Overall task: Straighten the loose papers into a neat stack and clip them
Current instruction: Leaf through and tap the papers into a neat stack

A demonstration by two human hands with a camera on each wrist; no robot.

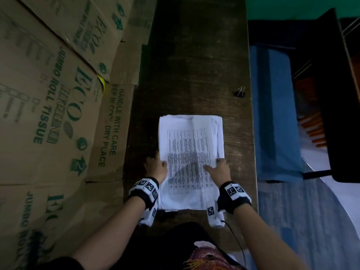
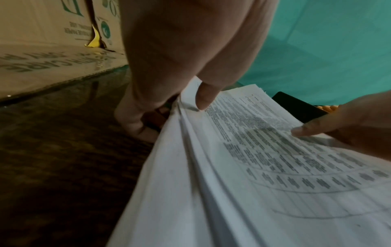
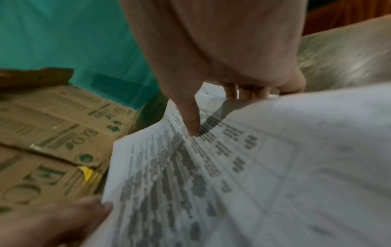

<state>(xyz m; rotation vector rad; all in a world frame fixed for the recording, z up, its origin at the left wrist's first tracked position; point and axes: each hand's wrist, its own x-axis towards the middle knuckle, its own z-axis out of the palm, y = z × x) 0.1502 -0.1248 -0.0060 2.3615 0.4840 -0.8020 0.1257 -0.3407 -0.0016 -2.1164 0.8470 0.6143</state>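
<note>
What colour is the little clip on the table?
Black, with silver wire handles. The clip shows best in the head view, lying apart from the papers.

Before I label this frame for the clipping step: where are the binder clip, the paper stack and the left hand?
binder clip (image 1: 241, 92): head view, on its black body.
paper stack (image 1: 187, 145): head view, on the printed top sheet.
left hand (image 1: 156, 168): head view, on the back of the hand.

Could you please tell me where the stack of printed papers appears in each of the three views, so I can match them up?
Head: the stack of printed papers lies at centre on the dark table, between both hands.
Left wrist: it fills the lower right.
Right wrist: it fills the lower right.
Shared landmark: the ECO cardboard boxes, upper left in the left wrist view and at left in the right wrist view.
</note>
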